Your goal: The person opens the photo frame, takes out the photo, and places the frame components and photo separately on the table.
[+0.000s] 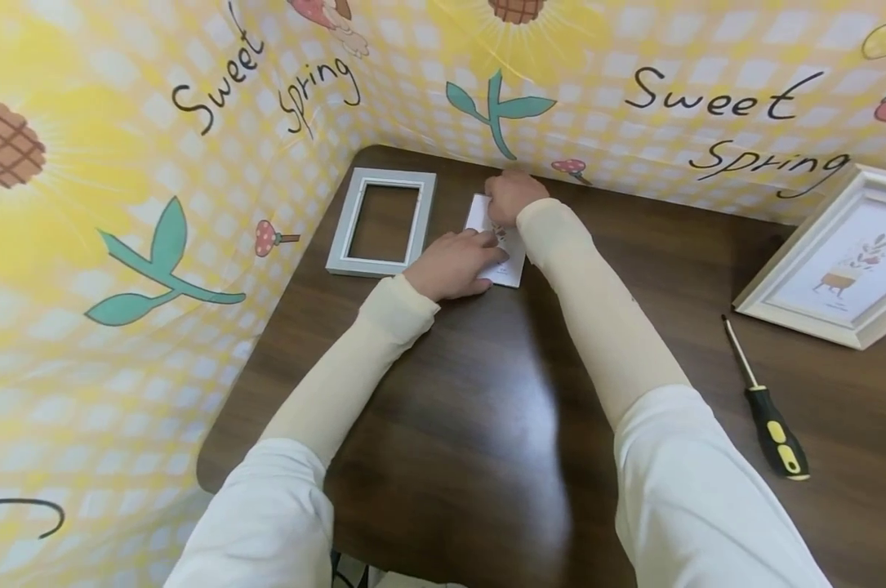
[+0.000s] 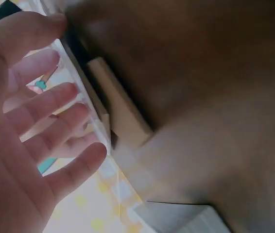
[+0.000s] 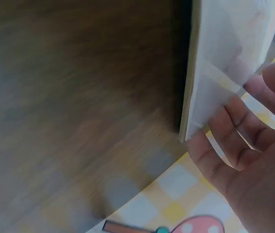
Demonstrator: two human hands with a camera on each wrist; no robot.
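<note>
A white picture panel (image 1: 512, 257) with a glossy front and a small printed drawing lies near the table's back edge. My left hand (image 1: 453, 265) rests across it from the left, fingers (image 2: 64, 126) fairly straight over its face. At the far end, my right hand (image 1: 514, 196) holds the panel's edge between bent fingers and thumb. The right wrist view shows the panel (image 3: 225, 63) with a thin brown backing along its side. From under it a brown stand leg (image 2: 120, 109) sticks out in the left wrist view. An empty grey-white photo frame (image 1: 343, 220) lies left of my hands.
A white framed picture (image 1: 847, 269) stands at the right. Nearer me lies a screwdriver (image 1: 769, 408) with a black and yellow handle. A yellow checked cloth (image 1: 428, 82) with flower prints hangs along the back and left of the brown table (image 1: 443, 392).
</note>
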